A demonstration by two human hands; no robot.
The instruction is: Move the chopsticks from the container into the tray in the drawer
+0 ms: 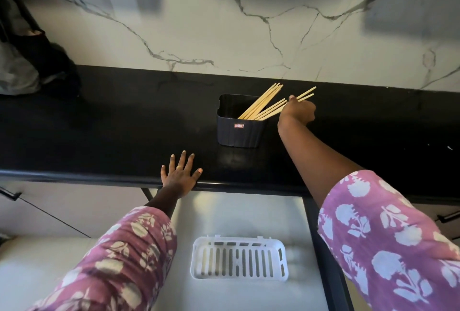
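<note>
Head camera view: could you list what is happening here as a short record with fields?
container: dark tub upright on the black counter
chopsticks: wooden bundle leaning out of the tub toward the right
right hand: closed on a few chopsticks
left hand: flat on the counter edge, fingers spread
tray: white slotted tray in the open drawer, holding no chopsticks

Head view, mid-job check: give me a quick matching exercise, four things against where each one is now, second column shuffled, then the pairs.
Things:
1. left hand
2. right hand
3. white tray
4. dark container

Places:
A. in the open drawer, no chopsticks in it
B. standing on the black counter
C. flat on the counter's front edge
D. closed on chopsticks at the container's rim

Pairs: 1-C, 2-D, 3-A, 4-B
</note>
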